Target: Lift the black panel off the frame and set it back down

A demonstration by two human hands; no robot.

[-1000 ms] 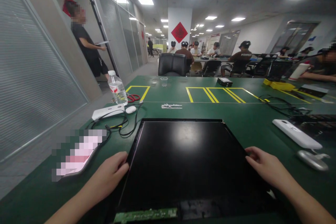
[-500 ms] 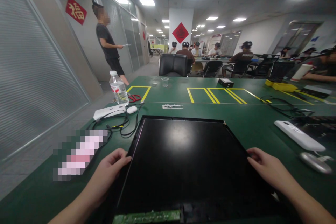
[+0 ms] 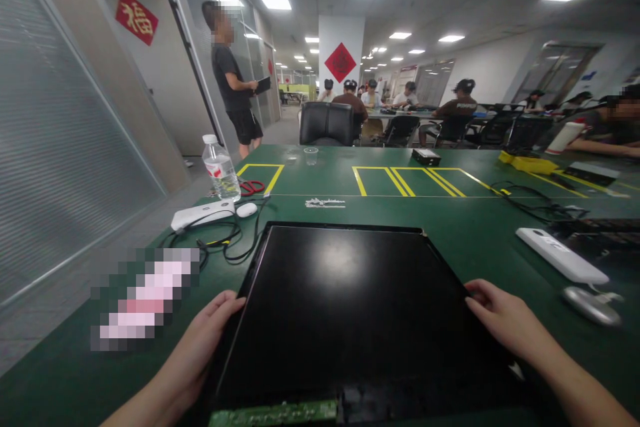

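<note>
A black display panel [image 3: 345,307] lies face up on the green table in front of me, its glossy surface reflecting a ceiling light. Along its near edge a strip of green circuit board [image 3: 275,412] shows. My left hand [image 3: 215,317] grips the panel's left edge, thumb on top and fingers curled at the side. On the opposite edge, my right hand [image 3: 493,310] pinches the frame between thumb and fingers. The fingertips beneath the panel are hidden on both sides.
Left of the panel are a water bottle [image 3: 220,170], red-handled scissors [image 3: 251,187], a white power bank [image 3: 203,215] and black cables [image 3: 240,250]. Another white power bank [image 3: 560,255] and a silver mouse-like object [image 3: 591,305] lie right. A person [image 3: 235,80] stands beyond the table.
The view has shifted slightly, so the table things sit a little further left. Both hands keep their hold on the panel. The standing person has turned and moved right, with a dark flat object in hand.
</note>
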